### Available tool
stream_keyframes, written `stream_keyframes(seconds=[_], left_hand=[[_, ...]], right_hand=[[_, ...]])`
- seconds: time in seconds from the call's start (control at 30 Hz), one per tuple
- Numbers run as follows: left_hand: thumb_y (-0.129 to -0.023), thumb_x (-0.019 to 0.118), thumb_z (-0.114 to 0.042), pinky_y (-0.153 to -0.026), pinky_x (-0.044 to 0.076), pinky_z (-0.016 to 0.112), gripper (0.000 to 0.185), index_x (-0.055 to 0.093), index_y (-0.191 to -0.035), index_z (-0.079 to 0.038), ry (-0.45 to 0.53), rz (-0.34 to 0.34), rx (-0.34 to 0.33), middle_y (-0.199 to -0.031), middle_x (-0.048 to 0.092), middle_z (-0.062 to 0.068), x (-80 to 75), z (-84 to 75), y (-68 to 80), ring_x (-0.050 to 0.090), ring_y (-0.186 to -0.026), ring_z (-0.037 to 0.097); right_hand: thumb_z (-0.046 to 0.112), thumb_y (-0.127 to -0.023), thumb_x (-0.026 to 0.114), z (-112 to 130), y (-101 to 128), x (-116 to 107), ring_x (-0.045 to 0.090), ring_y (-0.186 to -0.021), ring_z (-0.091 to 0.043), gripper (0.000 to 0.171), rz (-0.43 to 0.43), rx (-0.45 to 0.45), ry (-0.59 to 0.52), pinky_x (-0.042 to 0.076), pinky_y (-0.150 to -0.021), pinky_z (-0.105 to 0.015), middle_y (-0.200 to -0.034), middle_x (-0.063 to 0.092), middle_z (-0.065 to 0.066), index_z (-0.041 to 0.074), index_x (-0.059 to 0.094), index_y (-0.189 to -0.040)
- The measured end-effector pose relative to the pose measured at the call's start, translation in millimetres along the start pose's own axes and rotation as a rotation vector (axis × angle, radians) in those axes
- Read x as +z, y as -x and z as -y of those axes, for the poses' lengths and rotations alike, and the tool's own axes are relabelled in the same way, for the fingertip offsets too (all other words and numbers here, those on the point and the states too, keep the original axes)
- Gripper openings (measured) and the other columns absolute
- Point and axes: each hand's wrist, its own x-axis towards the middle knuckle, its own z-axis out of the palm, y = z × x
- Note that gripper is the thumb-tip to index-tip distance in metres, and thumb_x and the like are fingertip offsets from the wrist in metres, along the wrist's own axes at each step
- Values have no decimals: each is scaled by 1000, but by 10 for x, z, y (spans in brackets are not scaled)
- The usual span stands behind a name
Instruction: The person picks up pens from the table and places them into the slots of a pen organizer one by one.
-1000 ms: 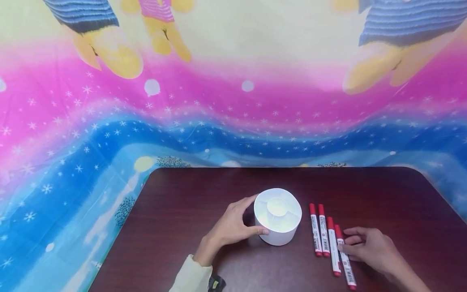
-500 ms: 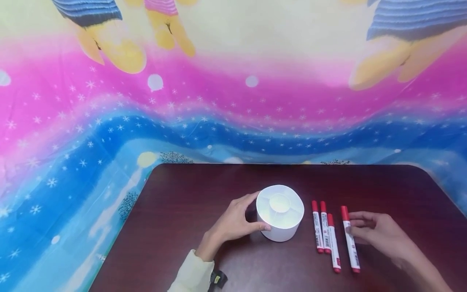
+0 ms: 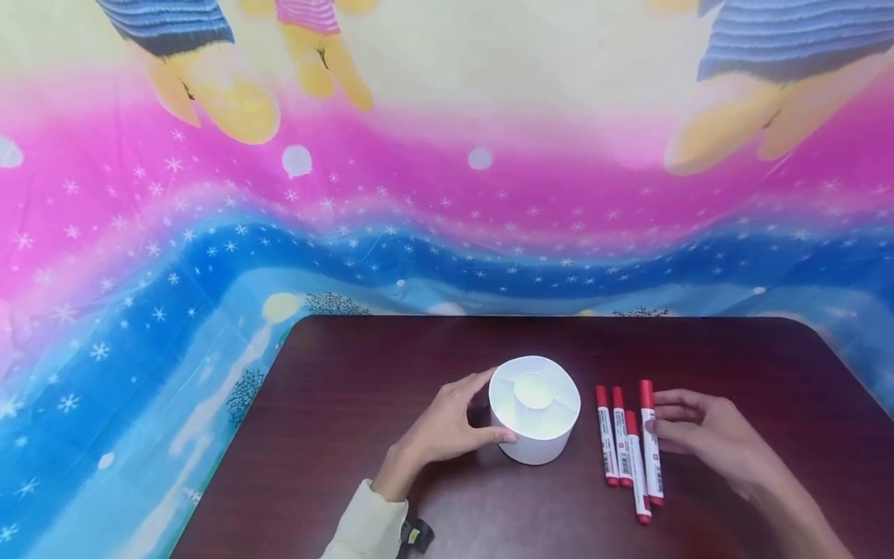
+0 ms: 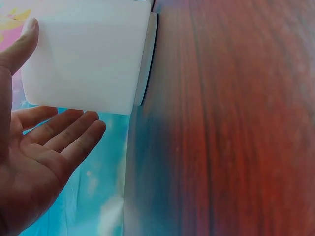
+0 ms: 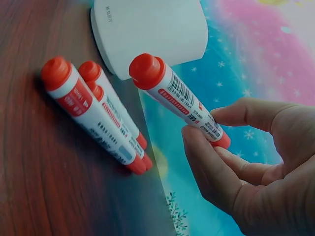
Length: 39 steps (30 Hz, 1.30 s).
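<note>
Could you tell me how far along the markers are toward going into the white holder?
None done: the holder looks empty, steadied by the left hand. In hand: the right hand pinches one marker, lifted off the table. Left: three markers lying beside the holder.

place: staged tabletop set, likely indoors at home | backdrop: bright cartoon-print cloth sheet [image 3: 447,194] in pink, blue and yellow with snowflakes, hung behind | surface: dark reddish-brown wooden table with rounded corners [image 3: 391,365] | room itself hidden by cloth
</note>
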Motion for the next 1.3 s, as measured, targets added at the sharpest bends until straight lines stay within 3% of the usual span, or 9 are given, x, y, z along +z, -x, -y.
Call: stream_keyframes(seconds=[0.23, 0.7, 1.3], left_hand=[[-84, 91, -49, -106, 60, 32, 94, 47, -163, -23, 14, -2, 13, -152, 63, -1, -34, -6, 20, 67, -127, 16], [-87, 89, -46, -108, 59, 32, 91, 46, -163, -24, 15, 16, 28, -152, 63, -2, -42, 3, 15, 66, -130, 15], [-87, 89, -46, -108, 59, 32, 90, 46, -163, -24, 25, 11, 25, -150, 64, 0, -30, -4, 16, 67, -129, 16]], right_hand=[[11, -102, 73, 33, -2, 27, 75, -99, -12, 68, -8, -18, -8, 68, -88, -39, -130, 68, -26, -17, 39, -153], [8, -100, 74, 115, -9, 69, 76, -96, -8, 64, -27, -115, -61, 68, -86, -34, -120, 71, -17, -17, 42, -149], [12, -100, 76, 270, -53, 144, 77, -96, -9, 61, -39, -159, -110, 67, -86, -32, -118, 71, -13, -13, 46, -147]])
